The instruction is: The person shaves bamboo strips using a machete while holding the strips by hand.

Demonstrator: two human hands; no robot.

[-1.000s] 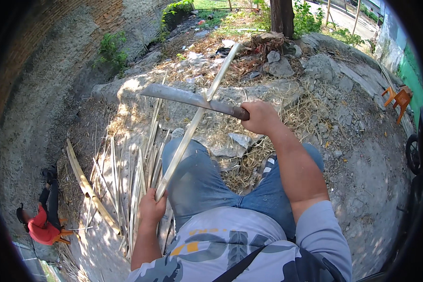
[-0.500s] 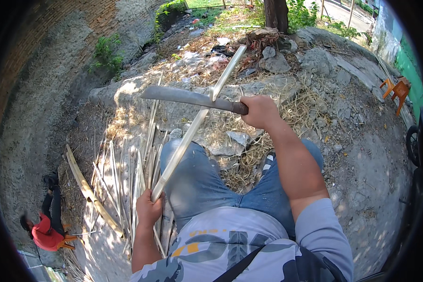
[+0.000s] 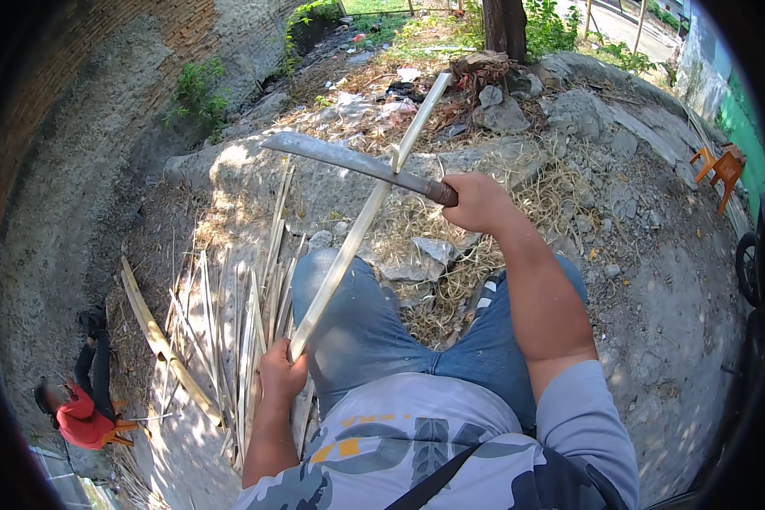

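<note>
A long pale split-bamboo strip (image 3: 342,257) slants up and away across my left thigh. Its near end is in my left hand (image 3: 282,372), fingers wrapped round it. My right hand (image 3: 476,202) grips the dark handle of a machete (image 3: 331,158), whose broad blade points left and lies across the strip's upper part. At the blade a small curled sliver stands up from the strip. The strip's far end reaches toward the rocks. Beside my left leg lie several loose bamboo strips (image 3: 255,340).
A thick split bamboo pole (image 3: 163,344) lies on the left. Beyond it a person in red (image 3: 85,416) sits on an orange stool. Curled shavings (image 3: 484,255) and stones (image 3: 433,249) cover the ground ahead. Orange chairs (image 3: 725,174) stand far right; a tree trunk (image 3: 505,30) rises ahead.
My left hand and the bamboo strip have shifted slightly right. The machete sits a little more tilted, its handle lower and to the right, and a sliver curls up at the blade.
</note>
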